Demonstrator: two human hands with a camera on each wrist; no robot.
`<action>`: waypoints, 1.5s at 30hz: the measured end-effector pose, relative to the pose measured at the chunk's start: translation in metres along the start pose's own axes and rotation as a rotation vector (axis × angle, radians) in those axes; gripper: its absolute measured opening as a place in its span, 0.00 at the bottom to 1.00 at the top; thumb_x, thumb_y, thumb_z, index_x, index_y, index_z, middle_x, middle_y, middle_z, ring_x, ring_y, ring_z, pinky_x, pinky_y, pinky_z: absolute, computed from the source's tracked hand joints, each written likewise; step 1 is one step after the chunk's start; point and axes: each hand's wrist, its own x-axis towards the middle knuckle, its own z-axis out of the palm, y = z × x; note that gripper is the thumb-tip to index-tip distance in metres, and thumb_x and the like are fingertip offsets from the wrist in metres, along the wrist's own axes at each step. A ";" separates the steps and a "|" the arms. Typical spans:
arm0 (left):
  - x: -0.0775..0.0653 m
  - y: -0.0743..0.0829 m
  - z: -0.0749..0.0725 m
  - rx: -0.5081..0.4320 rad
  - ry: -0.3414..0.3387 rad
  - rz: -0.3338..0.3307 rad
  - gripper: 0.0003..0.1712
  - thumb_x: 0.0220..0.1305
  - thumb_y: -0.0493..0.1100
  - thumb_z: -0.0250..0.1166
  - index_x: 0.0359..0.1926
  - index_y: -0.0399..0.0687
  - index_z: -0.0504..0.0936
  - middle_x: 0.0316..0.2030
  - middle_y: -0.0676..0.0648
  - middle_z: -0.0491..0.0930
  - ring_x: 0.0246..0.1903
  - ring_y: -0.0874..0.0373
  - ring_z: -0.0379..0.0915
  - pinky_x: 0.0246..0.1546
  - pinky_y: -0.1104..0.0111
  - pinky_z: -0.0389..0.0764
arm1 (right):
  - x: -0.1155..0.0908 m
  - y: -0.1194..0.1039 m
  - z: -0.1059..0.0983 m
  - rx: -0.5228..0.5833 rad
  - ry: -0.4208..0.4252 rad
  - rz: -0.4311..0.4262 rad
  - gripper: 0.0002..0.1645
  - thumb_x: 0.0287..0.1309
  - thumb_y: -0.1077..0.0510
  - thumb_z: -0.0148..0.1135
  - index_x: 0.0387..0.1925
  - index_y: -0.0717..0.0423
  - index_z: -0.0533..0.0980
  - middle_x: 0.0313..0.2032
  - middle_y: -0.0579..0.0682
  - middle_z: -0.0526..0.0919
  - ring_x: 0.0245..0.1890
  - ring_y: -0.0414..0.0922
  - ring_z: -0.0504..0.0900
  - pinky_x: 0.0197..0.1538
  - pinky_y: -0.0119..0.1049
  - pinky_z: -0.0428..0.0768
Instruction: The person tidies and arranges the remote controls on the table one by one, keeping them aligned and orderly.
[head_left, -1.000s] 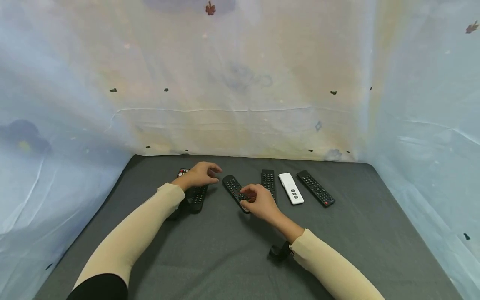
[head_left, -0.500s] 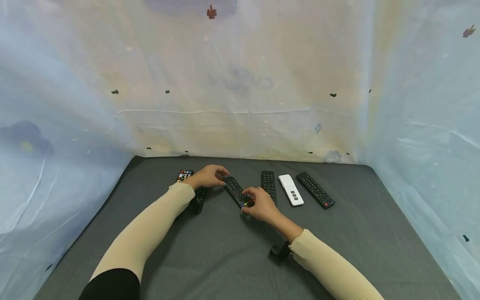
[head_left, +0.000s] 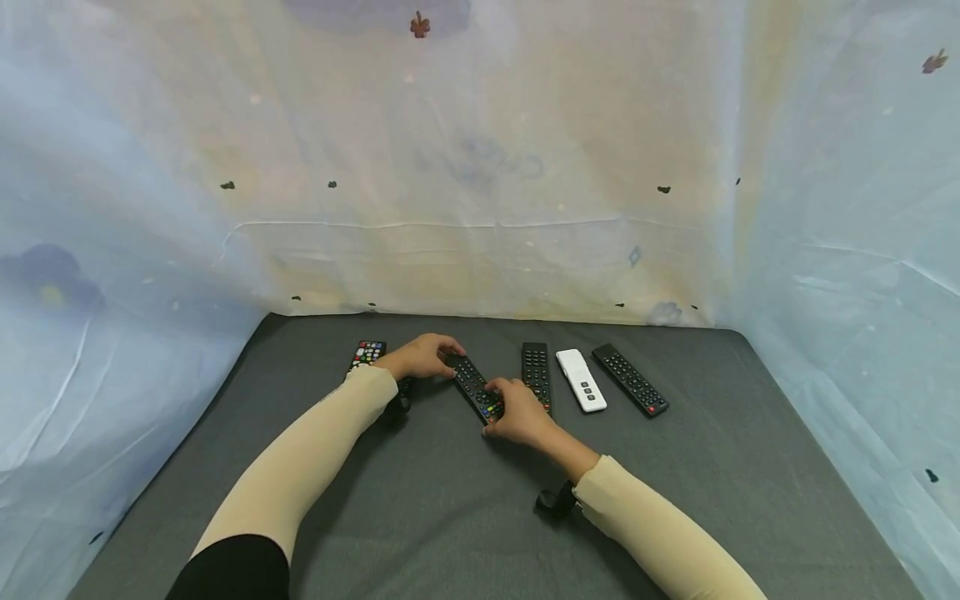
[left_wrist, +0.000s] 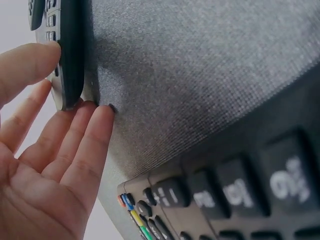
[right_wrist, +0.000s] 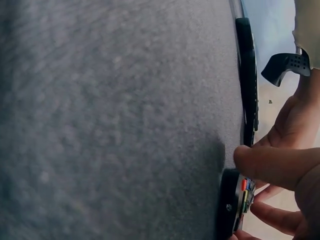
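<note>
A black remote control (head_left: 471, 387) with coloured buttons near its lower end lies slanted on the grey cloth, between both hands. My left hand (head_left: 423, 357) pinches its far end; in the left wrist view the thumb is on the edge of the remote control (left_wrist: 71, 60), and the fingers reach round its end. At the near end, my right hand (head_left: 521, 414) holds the same remote with curled thumb and fingers. The right wrist view shows the thumb by the end of the remote control (right_wrist: 229, 200), with part of the fingers hidden behind it.
Right of the hands lie a black remote (head_left: 536, 367), a white remote (head_left: 581, 381) and another black remote (head_left: 630, 379). More dark remotes, one with red and white buttons (head_left: 369, 352), lie partly under my left forearm. Patterned fabric (head_left: 480, 167) encloses the table's back and sides.
My left hand has moved right from above the left remotes to the far end of the middle remote. My right hand has stayed at the near end, its fingers settling around it.
</note>
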 end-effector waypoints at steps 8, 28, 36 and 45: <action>0.004 -0.002 0.001 -0.018 0.018 -0.029 0.24 0.58 0.36 0.69 0.56 0.49 0.78 0.57 0.43 0.77 0.58 0.47 0.72 0.57 0.54 0.74 | 0.005 -0.001 0.004 -0.046 0.013 -0.005 0.39 0.33 0.59 0.81 0.53 0.57 0.76 0.44 0.59 0.79 0.41 0.52 0.77 0.46 0.47 0.78; -0.016 -0.002 -0.013 -0.078 0.059 -0.088 0.23 0.59 0.44 0.69 0.56 0.53 0.78 0.59 0.42 0.73 0.62 0.44 0.68 0.53 0.55 0.77 | 0.008 0.004 -0.021 0.106 0.025 0.001 0.30 0.42 0.62 0.76 0.52 0.55 0.78 0.49 0.59 0.83 0.48 0.54 0.81 0.50 0.47 0.79; -0.021 0.003 -0.013 -0.113 0.068 -0.038 0.22 0.58 0.44 0.69 0.54 0.50 0.77 0.60 0.41 0.71 0.62 0.45 0.67 0.52 0.56 0.77 | 0.004 0.011 -0.033 0.213 0.024 0.027 0.28 0.45 0.60 0.75 0.51 0.49 0.78 0.51 0.54 0.83 0.48 0.51 0.82 0.50 0.47 0.79; -0.020 0.003 -0.011 -0.229 0.062 0.001 0.20 0.58 0.41 0.67 0.51 0.47 0.75 0.58 0.40 0.69 0.59 0.45 0.67 0.46 0.55 0.80 | 0.005 0.028 -0.046 0.249 0.011 -0.073 0.30 0.47 0.65 0.71 0.55 0.52 0.76 0.52 0.54 0.81 0.44 0.47 0.81 0.41 0.37 0.80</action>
